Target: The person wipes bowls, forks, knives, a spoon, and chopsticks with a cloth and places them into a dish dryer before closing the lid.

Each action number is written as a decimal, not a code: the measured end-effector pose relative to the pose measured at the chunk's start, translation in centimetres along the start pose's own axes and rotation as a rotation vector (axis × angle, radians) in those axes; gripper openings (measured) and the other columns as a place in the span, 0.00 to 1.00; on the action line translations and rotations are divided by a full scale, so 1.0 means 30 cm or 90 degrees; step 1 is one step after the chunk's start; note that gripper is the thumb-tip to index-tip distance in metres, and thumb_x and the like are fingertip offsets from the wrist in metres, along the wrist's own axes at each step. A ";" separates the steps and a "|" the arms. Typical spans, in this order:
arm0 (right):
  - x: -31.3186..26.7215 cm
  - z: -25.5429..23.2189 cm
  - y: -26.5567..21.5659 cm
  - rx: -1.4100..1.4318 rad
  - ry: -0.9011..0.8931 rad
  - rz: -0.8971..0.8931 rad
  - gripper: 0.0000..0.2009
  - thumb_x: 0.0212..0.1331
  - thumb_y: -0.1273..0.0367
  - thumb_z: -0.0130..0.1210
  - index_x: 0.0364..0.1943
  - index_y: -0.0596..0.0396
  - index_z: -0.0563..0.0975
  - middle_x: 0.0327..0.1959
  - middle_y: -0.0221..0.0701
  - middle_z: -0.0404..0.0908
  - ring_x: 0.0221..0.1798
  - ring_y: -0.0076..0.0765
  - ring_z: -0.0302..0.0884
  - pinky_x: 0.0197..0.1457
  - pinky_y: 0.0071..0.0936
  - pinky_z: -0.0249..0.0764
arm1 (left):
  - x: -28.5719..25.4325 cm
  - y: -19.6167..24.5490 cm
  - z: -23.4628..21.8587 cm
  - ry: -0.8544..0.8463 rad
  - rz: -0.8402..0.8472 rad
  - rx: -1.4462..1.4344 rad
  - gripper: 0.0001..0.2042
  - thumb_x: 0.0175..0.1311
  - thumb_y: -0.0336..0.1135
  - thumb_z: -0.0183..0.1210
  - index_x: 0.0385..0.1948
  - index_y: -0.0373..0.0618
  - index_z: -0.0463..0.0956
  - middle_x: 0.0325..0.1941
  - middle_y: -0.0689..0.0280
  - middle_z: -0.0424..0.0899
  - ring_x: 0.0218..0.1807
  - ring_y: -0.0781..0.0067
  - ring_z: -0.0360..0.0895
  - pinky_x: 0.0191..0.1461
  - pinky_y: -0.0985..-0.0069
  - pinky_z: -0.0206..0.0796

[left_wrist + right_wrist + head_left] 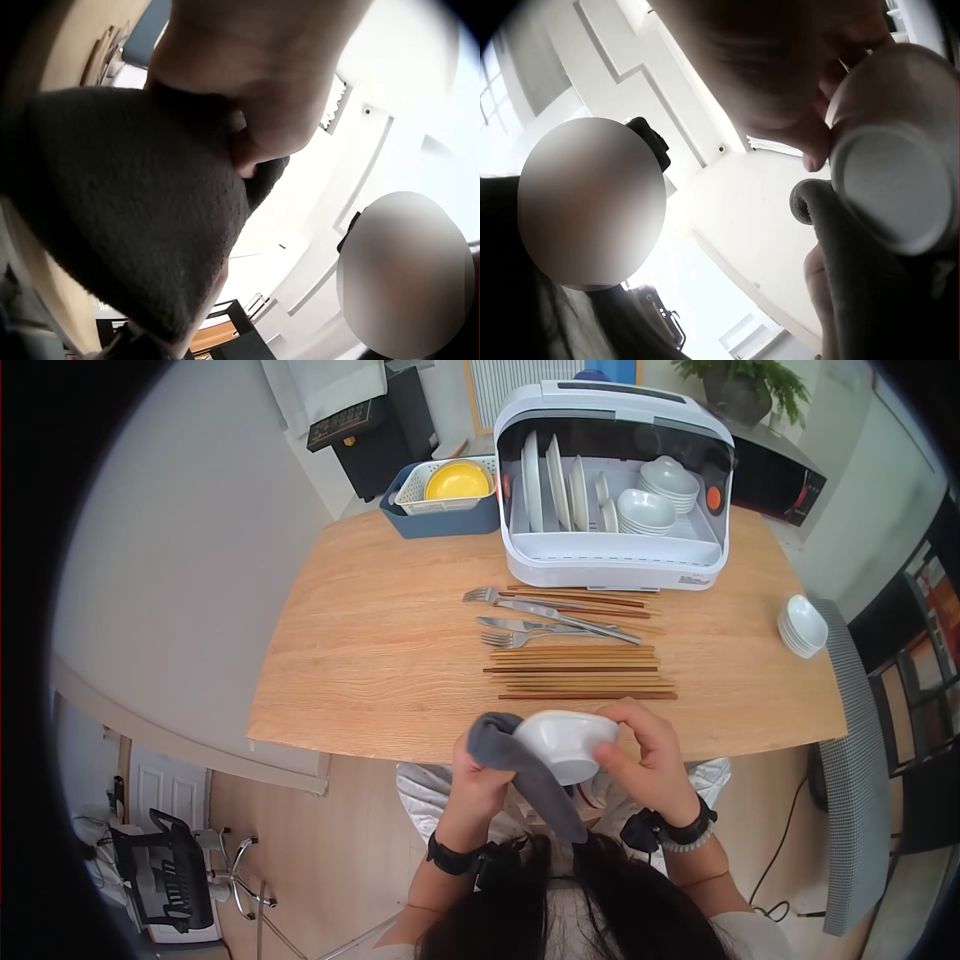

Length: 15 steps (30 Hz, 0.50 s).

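In the head view a white bowl [568, 748] is tilted on its side over the table's front edge. My right hand [655, 760] grips it by the side, thumb near its foot and fingers at the rim. A grey cloth [540, 785] is pinched in my left hand [478, 785]; it lies against the bowl's left side and its tail hangs down. The left wrist view is largely filled by the cloth [135, 202] below my hand. From the right wrist, the bowl's round foot [892, 187] faces the camera, with the cloth [855, 262] beside it.
Several chopsticks [580, 668] lie crosswise ahead of my hands, with forks and knives [555, 618] beyond. A white dish box [615, 565] holding plates and bowls stands at the back, beside a blue bin [450, 523]. Stacked small bowls [802, 627] sit at the right edge.
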State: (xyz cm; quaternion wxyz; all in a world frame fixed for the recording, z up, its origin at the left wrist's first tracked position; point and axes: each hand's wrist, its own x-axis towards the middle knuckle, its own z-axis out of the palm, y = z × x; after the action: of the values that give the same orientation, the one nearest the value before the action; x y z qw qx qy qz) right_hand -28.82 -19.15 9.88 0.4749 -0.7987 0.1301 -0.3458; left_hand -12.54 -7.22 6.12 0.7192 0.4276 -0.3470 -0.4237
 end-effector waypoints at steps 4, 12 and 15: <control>-0.038 0.041 0.033 0.120 0.074 0.039 0.14 0.53 0.69 0.56 0.43 0.60 0.71 0.35 0.38 0.75 0.38 0.34 0.71 0.44 0.25 0.67 | -0.016 -0.024 0.002 0.120 0.061 -0.176 0.21 0.43 0.28 0.66 0.40 0.34 0.68 0.35 0.63 0.76 0.37 0.74 0.74 0.42 0.79 0.67; 0.040 -0.067 -0.040 -0.171 -0.275 -0.088 0.15 0.48 0.72 0.55 0.43 0.57 0.72 0.32 0.39 0.74 0.37 0.44 0.71 0.43 0.34 0.65 | 0.021 0.062 0.019 -0.251 -0.058 0.374 0.13 0.44 0.22 0.58 0.35 0.38 0.71 0.31 0.69 0.75 0.33 0.79 0.71 0.40 0.81 0.63; 0.048 -0.040 -0.055 -0.245 -0.280 -0.025 0.13 0.44 0.72 0.55 0.38 0.55 0.73 0.28 0.37 0.73 0.35 0.47 0.69 0.41 0.36 0.63 | 0.028 0.050 0.020 -0.224 -0.082 0.330 0.12 0.43 0.20 0.55 0.33 0.38 0.72 0.29 0.68 0.75 0.32 0.80 0.71 0.39 0.82 0.63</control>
State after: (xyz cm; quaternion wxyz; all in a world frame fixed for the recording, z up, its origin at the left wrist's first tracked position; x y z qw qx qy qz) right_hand -28.78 -19.87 12.26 0.3244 -0.9324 0.0717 -0.1421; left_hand -12.25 -7.76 7.84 0.4867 0.5379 -0.5346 -0.4335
